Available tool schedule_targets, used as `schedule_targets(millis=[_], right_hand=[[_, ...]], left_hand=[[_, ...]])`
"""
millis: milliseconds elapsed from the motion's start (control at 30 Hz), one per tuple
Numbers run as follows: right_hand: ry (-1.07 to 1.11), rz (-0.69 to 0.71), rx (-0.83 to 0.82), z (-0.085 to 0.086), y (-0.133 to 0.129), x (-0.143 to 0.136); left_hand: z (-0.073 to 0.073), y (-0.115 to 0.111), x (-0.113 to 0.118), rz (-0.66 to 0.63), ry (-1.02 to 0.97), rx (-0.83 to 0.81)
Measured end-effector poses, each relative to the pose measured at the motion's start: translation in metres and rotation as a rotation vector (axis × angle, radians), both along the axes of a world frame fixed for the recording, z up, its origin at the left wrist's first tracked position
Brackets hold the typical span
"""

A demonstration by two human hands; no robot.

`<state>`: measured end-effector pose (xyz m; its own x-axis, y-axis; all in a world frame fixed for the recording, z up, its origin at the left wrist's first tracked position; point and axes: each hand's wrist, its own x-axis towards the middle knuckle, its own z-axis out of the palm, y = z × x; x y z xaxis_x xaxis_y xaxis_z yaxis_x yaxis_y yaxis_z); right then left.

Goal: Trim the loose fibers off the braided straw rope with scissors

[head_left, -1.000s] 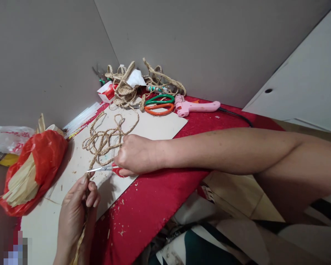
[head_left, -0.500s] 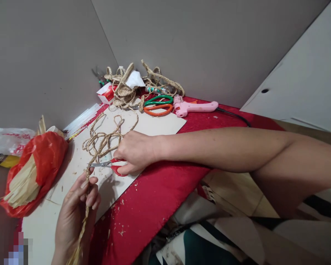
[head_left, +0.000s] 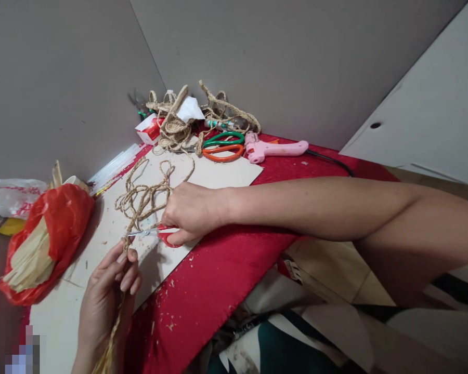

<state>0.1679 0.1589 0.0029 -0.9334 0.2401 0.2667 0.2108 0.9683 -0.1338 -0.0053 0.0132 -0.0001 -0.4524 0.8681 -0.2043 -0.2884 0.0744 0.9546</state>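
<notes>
Pinched between the thumb and fingers of my left hand (head_left: 111, 280) is a braided straw cord (head_left: 143, 208). Its loose, pale fibre end hangs down past my wrist, while the rest lies in loops on the white board (head_left: 222, 174). My right hand (head_left: 189, 213) grips small red-handled scissors (head_left: 145, 232) by their finger loops. Their blades point left and touch the cord just above my left fingertips. Whether the cord is cut through there, I cannot tell.
A red plastic bag (head_left: 68, 223) of pale dry husks stands at the left. Behind lie more braided cord (head_left: 175, 130), large scissors with green and orange handles (head_left: 223, 146), a pink glue gun (head_left: 276, 148) and clear sticks (head_left: 115, 166). Scraps litter the red cloth (head_left: 203, 280).
The scissor blades have drawn closer together at the cord. My left hand has shifted very slightly, and the view has moved a little.
</notes>
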Motion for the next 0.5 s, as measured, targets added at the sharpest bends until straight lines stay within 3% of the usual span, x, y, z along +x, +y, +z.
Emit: schedule_targets(millis=[267, 500], right_hand=[[-0.023, -0.013, 0.046, 0.0018, 0.0014, 0.0001], [0.068, -0.026, 0.029, -0.0017, 0.002, 0.0017]], left_hand=[[0.0009, -0.0004, 0.0005, -0.044, 0.003, 0.017], [0.0015, -0.0017, -0.0018, 0.032, 0.08, 0.052]])
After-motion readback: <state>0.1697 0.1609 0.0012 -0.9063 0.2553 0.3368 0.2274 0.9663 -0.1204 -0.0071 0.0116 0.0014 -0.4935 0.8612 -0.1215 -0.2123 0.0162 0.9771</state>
